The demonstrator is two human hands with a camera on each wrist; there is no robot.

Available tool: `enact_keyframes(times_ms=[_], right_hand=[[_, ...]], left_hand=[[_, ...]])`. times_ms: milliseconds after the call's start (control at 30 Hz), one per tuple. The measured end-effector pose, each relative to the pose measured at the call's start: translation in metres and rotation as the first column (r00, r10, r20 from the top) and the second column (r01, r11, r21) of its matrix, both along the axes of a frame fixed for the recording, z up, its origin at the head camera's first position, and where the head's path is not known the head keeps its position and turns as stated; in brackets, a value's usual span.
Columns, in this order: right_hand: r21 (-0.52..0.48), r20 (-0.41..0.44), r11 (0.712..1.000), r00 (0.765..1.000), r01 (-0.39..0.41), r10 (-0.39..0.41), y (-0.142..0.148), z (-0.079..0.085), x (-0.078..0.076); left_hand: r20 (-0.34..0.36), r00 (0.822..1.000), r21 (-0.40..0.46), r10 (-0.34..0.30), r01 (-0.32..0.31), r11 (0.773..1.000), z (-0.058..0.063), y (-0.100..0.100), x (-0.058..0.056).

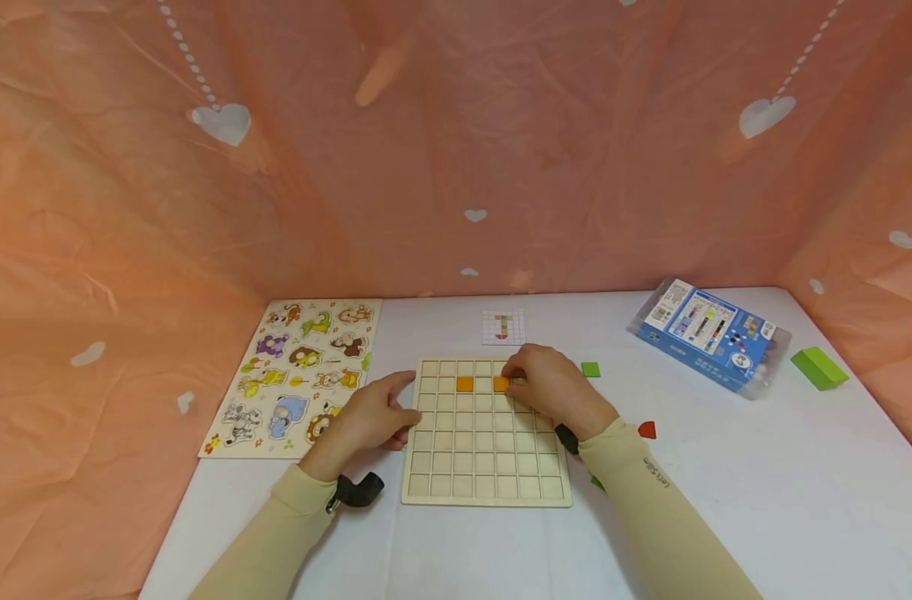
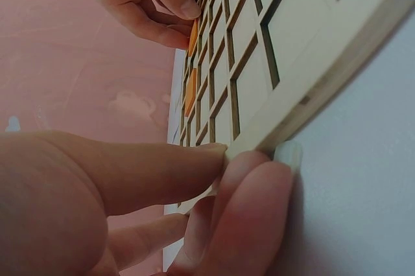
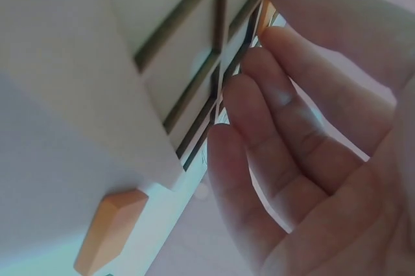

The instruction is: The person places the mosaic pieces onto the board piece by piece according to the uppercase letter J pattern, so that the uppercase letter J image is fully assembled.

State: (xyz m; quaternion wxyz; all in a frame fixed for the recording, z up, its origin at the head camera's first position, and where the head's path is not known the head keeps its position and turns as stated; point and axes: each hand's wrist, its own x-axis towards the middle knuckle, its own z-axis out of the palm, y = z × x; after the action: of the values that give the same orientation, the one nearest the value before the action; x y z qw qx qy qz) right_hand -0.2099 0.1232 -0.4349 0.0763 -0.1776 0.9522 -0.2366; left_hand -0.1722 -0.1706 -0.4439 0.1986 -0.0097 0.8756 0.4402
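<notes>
A pale wooden grid board point(image 1: 473, 462) lies flat on the white table. My left hand point(image 1: 369, 417) grips its left edge, thumb and fingers at the rim, as the left wrist view also shows. At the board's upper right, my right hand point(image 1: 549, 383) pinches an orange square tile point(image 1: 500, 384) between thumb and index finger, right at a cell in the second row. Its other fingers lie over the grid in the right wrist view. Another orange tile point(image 1: 465, 384) sits in a cell of the same row, two cells to the left.
Behind the board is a card point(image 1: 503, 327) with a coloured J-shaped pattern. An animal puzzle board point(image 1: 298, 392) lies left. To the right are a green tile point(image 1: 591, 369), a red piece point(image 1: 647, 430), a blue boxed set point(image 1: 711, 333) and a green block point(image 1: 819, 368).
</notes>
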Motion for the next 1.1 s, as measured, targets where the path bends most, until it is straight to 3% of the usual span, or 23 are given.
enact_keyframes(times_ms=[433, 700, 1100], right_hand=[[0.001, -0.004, 1.0, 1.0, -0.006, 0.006, 0.003, 0.0, 0.0], [-0.062, 0.038, 0.998, 0.999, 0.01, -0.007, 0.019, 0.009, 0.003], [-0.053, 0.073, 0.976, 0.975, 0.213, -0.209, 0.096, 0.014, 0.011]], left_hand=[[0.003, 1.0, 0.001, -0.003, 0.003, 1.0, 0.001, 0.002, 0.0], [0.017, 1.0, 0.019, 0.005, -0.005, 1.0, 0.001, 0.0, -0.001], [0.018, 1.0, 0.02, 0.004, -0.004, 1.0, 0.002, 0.001, 0.001]])
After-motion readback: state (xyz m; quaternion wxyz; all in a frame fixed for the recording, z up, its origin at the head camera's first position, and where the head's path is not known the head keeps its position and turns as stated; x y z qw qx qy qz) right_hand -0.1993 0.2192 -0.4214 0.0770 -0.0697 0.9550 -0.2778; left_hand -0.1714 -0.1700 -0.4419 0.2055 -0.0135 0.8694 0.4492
